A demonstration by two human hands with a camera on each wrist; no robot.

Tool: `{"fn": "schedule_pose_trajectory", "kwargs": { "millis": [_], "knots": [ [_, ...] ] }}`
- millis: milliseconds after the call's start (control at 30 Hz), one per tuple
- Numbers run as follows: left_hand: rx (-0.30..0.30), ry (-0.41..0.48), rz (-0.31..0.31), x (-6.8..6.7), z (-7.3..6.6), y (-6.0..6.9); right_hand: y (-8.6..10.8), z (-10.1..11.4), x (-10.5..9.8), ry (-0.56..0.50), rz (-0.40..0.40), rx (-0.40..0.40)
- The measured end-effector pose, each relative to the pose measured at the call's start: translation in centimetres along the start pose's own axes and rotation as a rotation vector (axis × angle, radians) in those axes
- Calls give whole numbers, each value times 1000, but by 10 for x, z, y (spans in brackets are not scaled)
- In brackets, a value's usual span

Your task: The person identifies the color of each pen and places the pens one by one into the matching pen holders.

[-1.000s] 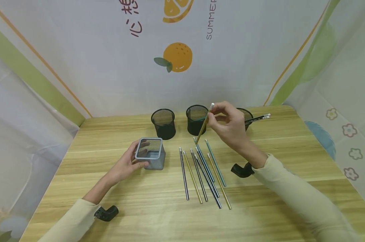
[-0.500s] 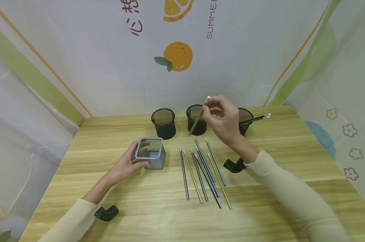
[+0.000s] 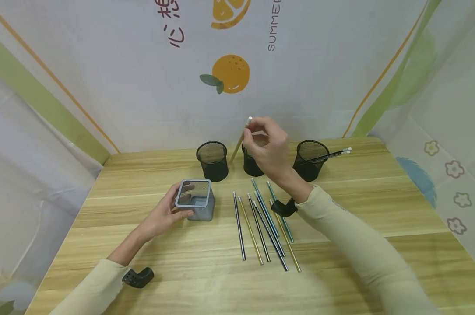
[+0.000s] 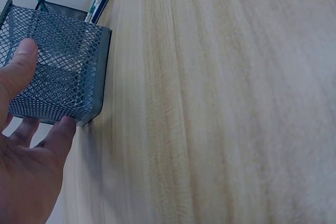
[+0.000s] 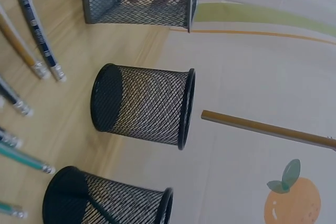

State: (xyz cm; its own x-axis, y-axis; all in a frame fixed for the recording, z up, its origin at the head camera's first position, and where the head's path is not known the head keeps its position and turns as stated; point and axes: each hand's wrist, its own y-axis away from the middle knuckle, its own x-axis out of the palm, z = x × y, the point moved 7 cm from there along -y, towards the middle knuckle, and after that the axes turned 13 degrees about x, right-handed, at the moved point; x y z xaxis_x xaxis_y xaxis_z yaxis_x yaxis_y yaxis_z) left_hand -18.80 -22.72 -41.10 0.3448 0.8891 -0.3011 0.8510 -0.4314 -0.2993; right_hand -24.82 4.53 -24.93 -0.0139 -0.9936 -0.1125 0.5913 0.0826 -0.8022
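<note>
Head view: right hand (image 3: 269, 144) pinches a gold pencil (image 3: 239, 144), likely light, stiff, best held near its eraser (image 3: 249, 118); left hand (image 3: 164, 217) grips a grey cup (image 3: 204, 213).

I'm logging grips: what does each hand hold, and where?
The right hand pinches a gold pencil near its eraser; the left hand grips the square cup by its walls.

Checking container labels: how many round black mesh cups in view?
3, in a row toward the back of the table: left cup, middle cup partly hidden by the right hand, right cup with black pencils in it.
</note>
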Motion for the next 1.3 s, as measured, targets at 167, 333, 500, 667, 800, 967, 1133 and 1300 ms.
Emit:
{"fn": "schedule_pose_trajectory", "kwargs": {
  "millis": [167,333,500,667,800,967,1133,1300],
  "knots": [
    [0,-3,1,-1,0,0,-6,-1,11,24,-2,-16],
    [-4,-3,3,-1,1,-1,-9,-3,19,44,-31,-34],
    [-4,-8,4,-1,1,-1,-9,-10,24,46,-59,-41],
    [-1,-5,3,-1,1,-1,-10,-16,29,39,-64,-59],
    [3,-2,3,-1,1,-1,-6,-22,35,54,-36,-45],
    [4,0,4,-1,2,0,1,-26,41,79,12,-19],
    [7,-4,5,-1,2,0,5,-29,44,84,57,-7],
    [12,-4,4,-1,1,0,8,-29,42,49,85,-8]
  ]
}}
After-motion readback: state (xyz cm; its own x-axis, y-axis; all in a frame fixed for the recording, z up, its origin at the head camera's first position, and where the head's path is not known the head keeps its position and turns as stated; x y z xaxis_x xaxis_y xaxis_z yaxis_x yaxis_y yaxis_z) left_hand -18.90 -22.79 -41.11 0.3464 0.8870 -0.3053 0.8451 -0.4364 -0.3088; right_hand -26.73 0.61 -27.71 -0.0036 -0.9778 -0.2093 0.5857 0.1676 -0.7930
